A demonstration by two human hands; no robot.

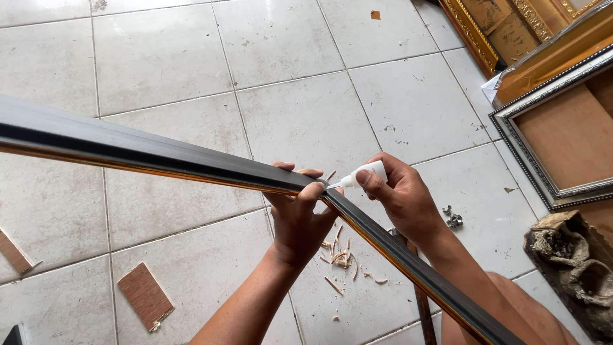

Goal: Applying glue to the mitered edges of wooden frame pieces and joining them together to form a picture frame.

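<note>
My left hand (299, 217) grips the frame corner (316, 186); my right hand (399, 195) squeezes the glue bottle (365, 174). Any slip could misalign the joint.

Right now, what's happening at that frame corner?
A person holds two long black moulding strips with gold edges where they meet at a corner. The left hand grips the joint from below. The right hand holds a small white squeeze bottle, its nozzle touching the joint. Wood shavings lie on the white tiled floor beneath. Finished ornate frames lie off to the right.
</note>
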